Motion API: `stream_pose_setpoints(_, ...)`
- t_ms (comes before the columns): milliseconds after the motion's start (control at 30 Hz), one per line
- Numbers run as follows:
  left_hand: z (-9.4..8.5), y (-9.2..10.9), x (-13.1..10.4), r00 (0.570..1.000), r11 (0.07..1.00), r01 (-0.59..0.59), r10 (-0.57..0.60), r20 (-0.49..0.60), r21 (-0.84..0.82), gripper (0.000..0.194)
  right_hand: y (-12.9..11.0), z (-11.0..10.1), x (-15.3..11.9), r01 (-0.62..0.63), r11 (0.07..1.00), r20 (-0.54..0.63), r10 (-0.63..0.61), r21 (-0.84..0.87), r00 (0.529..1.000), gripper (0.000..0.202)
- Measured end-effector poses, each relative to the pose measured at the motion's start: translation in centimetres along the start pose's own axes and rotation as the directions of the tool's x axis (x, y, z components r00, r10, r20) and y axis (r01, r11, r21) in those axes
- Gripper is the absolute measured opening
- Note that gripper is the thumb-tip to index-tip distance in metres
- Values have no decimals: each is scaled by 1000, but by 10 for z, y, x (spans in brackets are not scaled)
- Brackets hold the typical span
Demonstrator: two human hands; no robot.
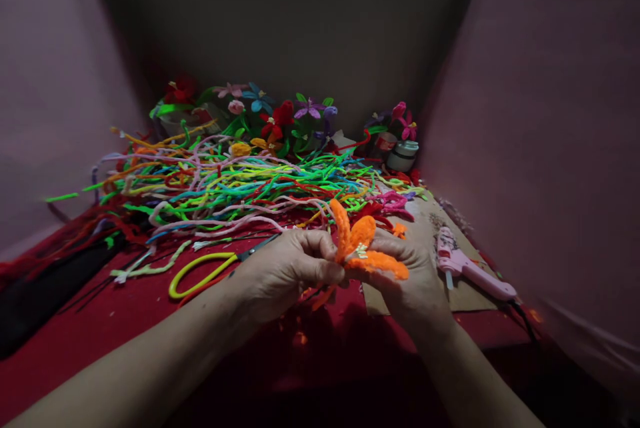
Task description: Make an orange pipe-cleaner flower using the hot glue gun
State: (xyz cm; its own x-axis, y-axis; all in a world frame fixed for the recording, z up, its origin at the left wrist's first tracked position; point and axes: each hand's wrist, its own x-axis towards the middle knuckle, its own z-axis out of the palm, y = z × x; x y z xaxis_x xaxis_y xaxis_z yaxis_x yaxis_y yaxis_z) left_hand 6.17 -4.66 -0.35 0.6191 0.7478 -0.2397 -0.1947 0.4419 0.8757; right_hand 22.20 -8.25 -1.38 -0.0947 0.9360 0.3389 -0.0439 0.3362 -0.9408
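Both forearms reach in from below, the left hand (pixel 295 268) pinching beside the cupped right hand (pixel 407 275).

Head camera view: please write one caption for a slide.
Two bare hands hold an orange fuzzy flower before a heap of multicoloured fuzzy stems on a red-covered table.

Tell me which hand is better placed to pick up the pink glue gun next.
Probably the right hand: it is nearer the glue gun, whose handle points off to the right. The left hand is farther away, and its fingers pinch the orange flower near its base.
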Motion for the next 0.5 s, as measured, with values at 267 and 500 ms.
stream_pose_setpoints(267, 2, -1, -3, 996, 996, 74, -71, 48, -54, 20, -1, 0, 0, -43, 993, 88, 34, 113, 996, 8)
stream_pose_setpoints(500, 7, -1, -8, 967, 991, 119, -131, 219, 65, 10, -1, -7, 8, -138, 979, 217, 103, 149, 971, 20)
